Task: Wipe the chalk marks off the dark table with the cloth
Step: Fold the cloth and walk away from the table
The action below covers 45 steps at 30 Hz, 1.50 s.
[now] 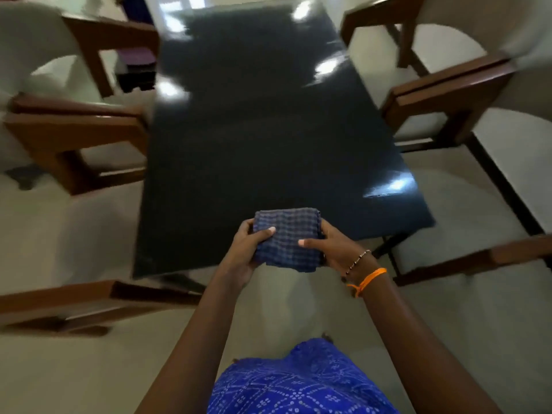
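Observation:
A folded blue checked cloth (286, 239) is held in both hands above the near edge of the dark glossy table (263, 130). My left hand (246, 249) grips its left side, thumb on top. My right hand (336, 248) grips its right side, thumb on top; that wrist wears an orange thread and a bead bracelet. The picture is blurred, and I cannot make out any chalk marks on the tabletop, only bright reflections of light.
Wooden chairs with pale cushions stand around the table: two at the left (74, 135), two at the right (448, 94). Another wooden chair arm (89, 297) lies near left. The floor (448, 324) is pale tile. My blue patterned garment (298, 383) fills the bottom.

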Each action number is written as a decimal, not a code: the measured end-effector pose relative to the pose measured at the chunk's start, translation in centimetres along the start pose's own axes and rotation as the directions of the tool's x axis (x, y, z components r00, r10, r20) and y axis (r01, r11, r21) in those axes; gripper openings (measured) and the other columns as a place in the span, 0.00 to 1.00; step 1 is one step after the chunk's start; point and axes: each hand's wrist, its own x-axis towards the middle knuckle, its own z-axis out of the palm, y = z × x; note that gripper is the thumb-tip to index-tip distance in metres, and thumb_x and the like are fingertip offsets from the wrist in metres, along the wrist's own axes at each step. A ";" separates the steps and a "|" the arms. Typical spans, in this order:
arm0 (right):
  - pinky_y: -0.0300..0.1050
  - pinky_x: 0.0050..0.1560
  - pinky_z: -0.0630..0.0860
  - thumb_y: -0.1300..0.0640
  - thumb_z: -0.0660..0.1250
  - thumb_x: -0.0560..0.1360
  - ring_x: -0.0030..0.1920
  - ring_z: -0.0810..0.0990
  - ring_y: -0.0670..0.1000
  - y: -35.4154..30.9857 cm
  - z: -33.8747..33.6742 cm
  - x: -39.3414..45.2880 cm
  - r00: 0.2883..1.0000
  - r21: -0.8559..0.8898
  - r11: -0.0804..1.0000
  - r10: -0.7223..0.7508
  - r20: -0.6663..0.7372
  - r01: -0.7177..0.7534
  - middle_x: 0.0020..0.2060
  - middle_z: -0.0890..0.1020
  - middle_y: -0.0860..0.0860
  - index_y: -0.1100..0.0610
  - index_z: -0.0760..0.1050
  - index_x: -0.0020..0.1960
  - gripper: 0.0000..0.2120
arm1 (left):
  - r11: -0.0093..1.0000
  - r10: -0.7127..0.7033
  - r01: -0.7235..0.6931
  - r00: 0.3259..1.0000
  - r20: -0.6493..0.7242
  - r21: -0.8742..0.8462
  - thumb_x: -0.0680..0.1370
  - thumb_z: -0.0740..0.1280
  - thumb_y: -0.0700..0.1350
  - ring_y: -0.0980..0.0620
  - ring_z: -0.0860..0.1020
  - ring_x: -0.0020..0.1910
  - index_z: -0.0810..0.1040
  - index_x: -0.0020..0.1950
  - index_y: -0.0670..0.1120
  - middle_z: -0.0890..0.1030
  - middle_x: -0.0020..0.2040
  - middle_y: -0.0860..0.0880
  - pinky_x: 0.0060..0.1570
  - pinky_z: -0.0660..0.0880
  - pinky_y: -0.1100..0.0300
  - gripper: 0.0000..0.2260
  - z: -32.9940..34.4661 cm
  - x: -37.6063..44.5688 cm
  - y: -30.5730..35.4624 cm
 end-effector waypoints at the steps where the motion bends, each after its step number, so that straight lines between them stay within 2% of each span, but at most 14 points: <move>1: 0.50 0.52 0.80 0.69 0.66 0.73 0.57 0.79 0.53 0.0 -2.5 -0.9 0.998 0.003 1.000 -0.012 -0.059 0.012 0.58 0.78 0.54 0.57 0.67 0.65 0.22 | 0.999 -0.023 0.022 0.999 0.034 0.036 0.73 0.69 0.41 0.46 0.79 0.52 0.70 0.60 0.50 0.78 0.55 0.46 0.45 0.79 0.52 0.17 2.9 0.7 -0.3; 4: 0.54 0.63 0.74 0.69 0.67 0.73 0.62 0.76 0.57 0.0 -9.5 -3.5 0.964 -0.017 0.998 -0.061 -0.260 0.059 0.62 0.76 0.59 0.60 0.66 0.67 0.24 | 0.986 -0.087 0.066 0.986 0.140 0.150 0.73 0.68 0.40 0.46 0.78 0.52 0.67 0.60 0.51 0.76 0.55 0.46 0.48 0.79 0.48 0.19 11.1 2.6 -1.8; 7: 0.46 0.58 0.75 0.70 0.68 0.72 0.58 0.77 0.55 0.6 -16.5 -6.7 0.880 -0.032 0.992 -0.122 -0.460 0.121 0.61 0.77 0.60 0.63 0.69 0.64 0.22 | 0.958 -0.171 0.100 0.951 0.257 0.268 0.73 0.67 0.37 0.45 0.77 0.52 0.64 0.63 0.50 0.75 0.55 0.45 0.47 0.79 0.47 0.22 19.3 4.0 -4.1; 12: 0.51 0.59 0.75 0.69 0.70 0.70 0.59 0.77 0.57 3.0 -26.0 -12.9 0.638 0.073 0.982 -0.057 -0.768 0.175 0.60 0.77 0.60 0.65 0.67 0.61 0.22 | 0.893 -0.264 0.060 0.873 0.410 0.447 0.72 0.63 0.32 0.45 0.78 0.47 0.63 0.62 0.46 0.75 0.54 0.42 0.33 0.77 0.54 0.21 32.5 4.9 -9.0; 16: 0.54 0.59 0.76 0.69 0.70 0.71 0.57 0.77 0.57 4.8 -31.5 -17.4 0.446 0.105 0.970 -0.005 -0.895 0.221 0.58 0.77 0.59 0.63 0.67 0.62 0.22 | 0.800 -0.318 -0.041 0.817 0.480 0.599 0.71 0.60 0.29 0.40 0.77 0.52 0.61 0.65 0.41 0.73 0.59 0.37 0.38 0.77 0.50 0.23 41.6 4.8 -13.9; 18: 0.51 0.55 0.76 0.69 0.70 0.70 0.53 0.78 0.55 5.7 -33.8 -19.1 0.383 0.113 0.968 0.019 -0.924 0.225 0.55 0.78 0.58 0.61 0.68 0.59 0.20 | 0.764 -0.302 -0.091 0.825 0.478 0.639 0.71 0.59 0.27 0.37 0.76 0.55 0.60 0.67 0.38 0.72 0.60 0.33 0.45 0.77 0.45 0.25 45.3 4.3 -15.8; 20: 0.49 0.53 0.76 0.69 0.70 0.70 0.51 0.77 0.53 6.3 -36.8 -20.8 0.338 0.127 0.964 0.042 -0.940 0.233 0.55 0.78 0.58 0.61 0.69 0.60 0.20 | 0.746 -0.362 -0.056 0.802 0.476 0.663 0.71 0.60 0.28 0.37 0.76 0.56 0.60 0.67 0.42 0.74 0.60 0.36 0.51 0.77 0.44 0.27 48.9 3.8 -17.5; 24: 0.49 0.51 0.76 0.69 0.68 0.71 0.52 0.77 0.55 6.7 -44.9 -23.1 0.341 0.142 0.973 0.074 -0.937 0.180 0.57 0.78 0.59 0.62 0.68 0.63 0.22 | 0.747 -0.446 0.025 0.759 0.474 0.664 0.71 0.62 0.29 0.38 0.76 0.56 0.62 0.67 0.43 0.75 0.59 0.38 0.55 0.76 0.41 0.26 56.5 4.5 -20.8; 28: 0.50 0.50 0.76 0.67 0.68 0.71 0.50 0.77 0.55 5.2 -55.0 -24.0 0.391 0.134 0.986 0.085 -0.917 0.101 0.57 0.77 0.58 0.60 0.67 0.65 0.24 | 0.731 -0.406 0.069 0.844 0.352 0.679 0.76 0.63 0.35 0.38 0.77 0.54 0.69 0.63 0.39 0.77 0.58 0.36 0.49 0.77 0.44 0.16 66.0 5.7 -23.5; 31: 0.55 0.53 0.78 0.63 0.71 0.70 0.51 0.78 0.58 3.5 -62.2 -24.9 0.334 0.136 0.988 0.104 -0.937 0.076 0.55 0.78 0.58 0.60 0.70 0.62 0.21 | 0.724 -0.381 0.052 0.861 0.337 0.688 0.76 0.63 0.37 0.37 0.77 0.54 0.72 0.59 0.37 0.78 0.56 0.35 0.50 0.77 0.45 0.12 73.4 7.0 -24.3; 34: 0.59 0.54 0.78 0.62 0.73 0.70 0.52 0.79 0.61 1.6 -68.7 -25.7 0.263 0.172 0.976 0.132 -0.956 0.136 0.55 0.79 0.61 0.63 0.71 0.62 0.22 | 0.740 -0.350 -0.010 0.848 0.398 0.673 0.76 0.62 0.37 0.40 0.78 0.53 0.73 0.57 0.41 0.79 0.56 0.39 0.48 0.78 0.46 0.10 80.0 8.3 -24.4; 36: 0.60 0.55 0.78 0.62 0.73 0.69 0.52 0.80 0.62 0.3 -73.1 -25.9 0.253 0.196 0.962 0.145 -0.957 0.190 0.55 0.79 0.62 0.64 0.71 0.61 0.22 | 0.767 -0.351 -0.004 0.834 0.425 0.641 0.76 0.62 0.37 0.40 0.78 0.52 0.73 0.57 0.43 0.79 0.56 0.39 0.49 0.78 0.45 0.10 84.2 9.4 -24.5; 41: 0.58 0.55 0.77 0.63 0.72 0.70 0.53 0.79 0.62 -3.4 -84.7 -24.8 0.338 0.126 0.976 0.060 -0.939 0.178 0.55 0.80 0.63 0.65 0.73 0.60 0.20 | 0.773 -0.273 -0.099 0.840 0.469 0.627 0.77 0.62 0.38 0.39 0.78 0.52 0.72 0.62 0.43 0.78 0.55 0.39 0.47 0.78 0.47 0.13 94.0 13.4 -25.1; 45: 0.61 0.56 0.76 0.63 0.72 0.71 0.54 0.79 0.64 -7.6 -94.4 -23.5 0.462 0.068 0.986 -0.011 -0.887 0.153 0.57 0.79 0.64 0.64 0.72 0.61 0.20 | 0.835 -0.167 -0.096 0.895 0.415 0.542 0.76 0.62 0.36 0.46 0.79 0.44 0.73 0.53 0.48 0.79 0.47 0.46 0.36 0.76 0.56 0.09 101.7 16.5 -25.1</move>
